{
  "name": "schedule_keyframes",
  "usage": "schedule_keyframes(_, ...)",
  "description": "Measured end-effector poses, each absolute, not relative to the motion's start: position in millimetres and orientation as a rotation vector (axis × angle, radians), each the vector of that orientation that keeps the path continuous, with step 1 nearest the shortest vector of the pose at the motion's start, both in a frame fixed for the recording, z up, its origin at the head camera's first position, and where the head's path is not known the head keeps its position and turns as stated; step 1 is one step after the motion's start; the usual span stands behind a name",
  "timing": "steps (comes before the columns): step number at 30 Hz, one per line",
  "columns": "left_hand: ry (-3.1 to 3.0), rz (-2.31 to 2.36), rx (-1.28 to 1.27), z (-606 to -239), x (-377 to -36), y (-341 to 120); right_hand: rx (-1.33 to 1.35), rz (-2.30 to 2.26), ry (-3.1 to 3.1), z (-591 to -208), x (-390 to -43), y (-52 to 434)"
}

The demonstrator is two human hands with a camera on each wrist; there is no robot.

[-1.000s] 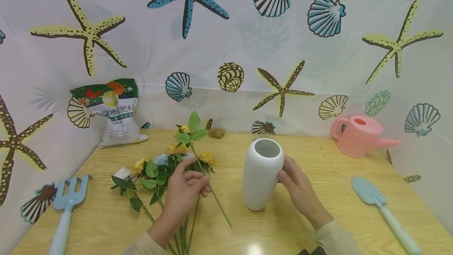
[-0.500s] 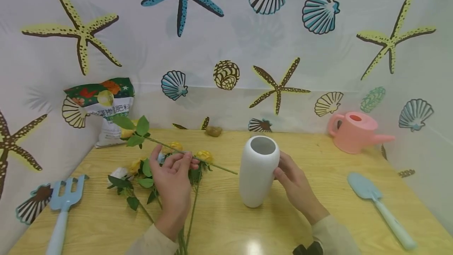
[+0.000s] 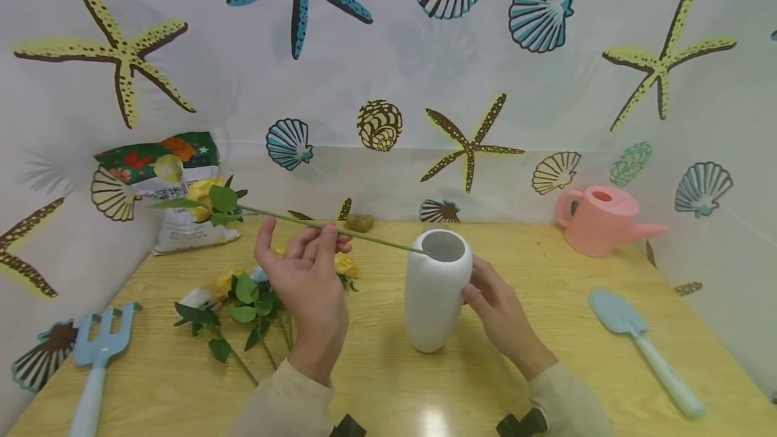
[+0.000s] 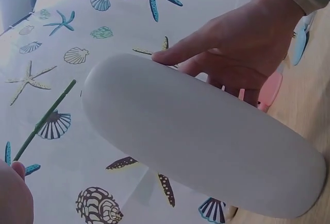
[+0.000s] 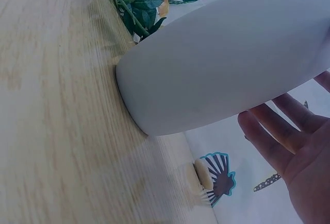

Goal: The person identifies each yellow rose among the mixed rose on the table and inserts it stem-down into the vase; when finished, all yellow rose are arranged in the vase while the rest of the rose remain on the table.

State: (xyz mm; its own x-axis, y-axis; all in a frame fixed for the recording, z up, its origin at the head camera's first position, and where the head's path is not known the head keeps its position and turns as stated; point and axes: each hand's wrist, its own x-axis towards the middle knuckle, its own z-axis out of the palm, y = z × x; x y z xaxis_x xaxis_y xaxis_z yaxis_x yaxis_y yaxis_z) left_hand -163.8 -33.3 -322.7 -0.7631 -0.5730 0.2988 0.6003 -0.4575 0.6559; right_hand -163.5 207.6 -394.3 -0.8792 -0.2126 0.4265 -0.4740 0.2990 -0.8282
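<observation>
My left hand (image 3: 317,235) pinches the thin green stem (image 3: 364,241) of a yellow rose (image 3: 202,192) and holds it nearly level above the table. The bloom points left, and the cut end sits at the mouth of the white vase (image 3: 434,295). The vase stands upright on the wooden table (image 3: 388,383). My right hand (image 3: 493,305) rests straight fingers against the vase's right side. The left wrist view shows the vase (image 4: 206,141), the right hand (image 4: 242,49) on it and the stem (image 4: 44,121). In the right wrist view the right hand's fingers (image 5: 281,139) lie straight beside the vase (image 5: 227,54).
More artificial flowers (image 3: 255,295) lie on the table left of the vase. A fertiliser bag (image 3: 166,187) leans at the back left, with a small stone (image 3: 360,222) near the wall. A pink watering can (image 3: 597,221), a blue trowel (image 3: 643,349) and a blue hand rake (image 3: 94,363) flank the work area.
My left hand lifted one rose off the pile and swung it from upright to nearly level, bringing its cut end to the vase mouth. The right hand stayed on the vase.
</observation>
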Motion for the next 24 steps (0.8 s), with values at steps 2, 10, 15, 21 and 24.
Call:
schedule_keyframes(2, -0.992, -2.203, -0.067, -319.4, -165.6, -31.3, 0.637, 1.612, -2.327, -394.5, -163.6, 207.1)
schedule_keyframes(10, -1.037, -2.136, -0.1, -316.9, -172.1, -19.3, 0.65, 1.604, -2.324, -395.2, -163.9, 207.5)
schedule_keyframes(15, -1.098, -2.101, -0.148, -319.9, -174.0, -12.0, 0.65, 1.609, -2.318, -396.2, -164.3, 207.4)
schedule_keyframes(21, -1.202, -2.032, -0.236, -322.3, -172.2, -4.3, 0.65, 1.621, -2.309, -397.0, -164.1, 206.6)
schedule_keyframes(24, -1.259, -1.984, -0.293, -325.4, -170.9, 0.8, 0.643, 1.613, -2.315, -395.9, -163.7, 206.0)
